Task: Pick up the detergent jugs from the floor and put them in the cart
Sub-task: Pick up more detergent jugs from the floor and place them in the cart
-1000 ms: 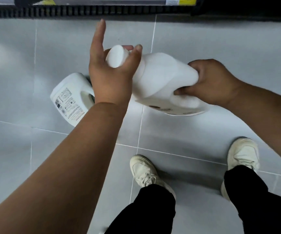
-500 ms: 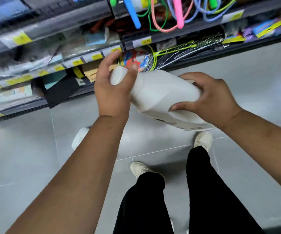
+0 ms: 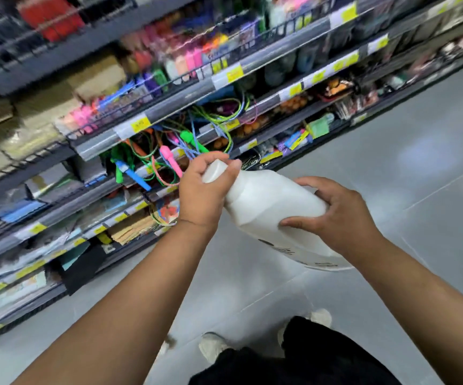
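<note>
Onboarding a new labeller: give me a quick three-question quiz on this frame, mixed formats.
1. True or false: the white detergent jug is resting on the floor.
2. Which hand covers the jug's cap? A) left hand B) right hand C) neither
3. Fill in: the right hand grips the jug's ____.

Key:
1. False; both hands hold it in the air, tilted.
2. A; the left hand wraps the cap.
3. Body, near the base.

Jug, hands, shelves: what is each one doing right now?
Jug: off the floor, tilted, cap on.
Left hand: closed round the cap end.
Right hand: gripping the body.
Shelves: full of goods, blurred.
Cart: not in view.
</note>
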### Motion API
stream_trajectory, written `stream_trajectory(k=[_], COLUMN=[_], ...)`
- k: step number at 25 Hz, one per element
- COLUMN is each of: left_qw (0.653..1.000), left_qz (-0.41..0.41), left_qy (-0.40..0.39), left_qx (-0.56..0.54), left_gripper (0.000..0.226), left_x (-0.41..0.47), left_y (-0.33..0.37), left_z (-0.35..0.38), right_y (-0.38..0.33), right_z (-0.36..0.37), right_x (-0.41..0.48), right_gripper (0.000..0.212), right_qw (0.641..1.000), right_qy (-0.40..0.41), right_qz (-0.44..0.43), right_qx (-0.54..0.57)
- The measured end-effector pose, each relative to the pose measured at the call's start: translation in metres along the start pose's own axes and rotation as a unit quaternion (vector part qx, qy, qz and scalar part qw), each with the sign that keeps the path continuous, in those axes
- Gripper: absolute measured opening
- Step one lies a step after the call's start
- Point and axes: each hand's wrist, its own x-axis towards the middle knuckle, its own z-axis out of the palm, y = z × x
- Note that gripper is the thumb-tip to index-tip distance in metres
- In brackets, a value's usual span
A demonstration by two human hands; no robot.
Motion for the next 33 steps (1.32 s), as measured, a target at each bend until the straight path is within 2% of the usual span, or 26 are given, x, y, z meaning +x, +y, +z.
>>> stream_trajectory(k=[8, 14, 19, 23, 28, 33], left_qw=[0.985, 0.954, 0.905, 0.878, 0.856, 0.864], left_qz=[-0.011, -0.028, -0.027, -0.019, -0.004, 0.003], left_qy=[-0.174, -0.299, -0.423, -0.477, -0.517, -0.504], left_qx=[-0.011, -0.022, -0.026, -0.028, -0.017, -0.011], left_gripper=[0.016, 0.019, 0.021, 0.022, 0.017, 0.018], left_x=[0.041, 0.090, 0.143, 0.166, 0.180, 0.183], left_y=[0.018, 0.033, 0.064, 0.094, 0.110, 0.127], left_z=[0.225, 0.390, 0.538, 0.652, 0.799, 0.943], right_y=[0.089, 0.148, 0.184, 0.215, 0.278, 0.350], right_z=[-0.167, -0.278, -0.374, -0.458, -0.568, -0.691], right_x=[0.012, 0.052, 0.102, 0.136, 0.167, 0.199], right_gripper=[0.068, 0.064, 0.057, 0.073, 0.069, 0.074], right_qw=[0.985, 0.960, 0.923, 0.901, 0.886, 0.883], right_qy=[0.132, 0.218, 0.320, 0.366, 0.399, 0.408], right_qz=[0.108, 0.177, 0.212, 0.234, 0.233, 0.230], right_qx=[-0.011, -0.003, -0.008, -0.001, 0.022, 0.025])
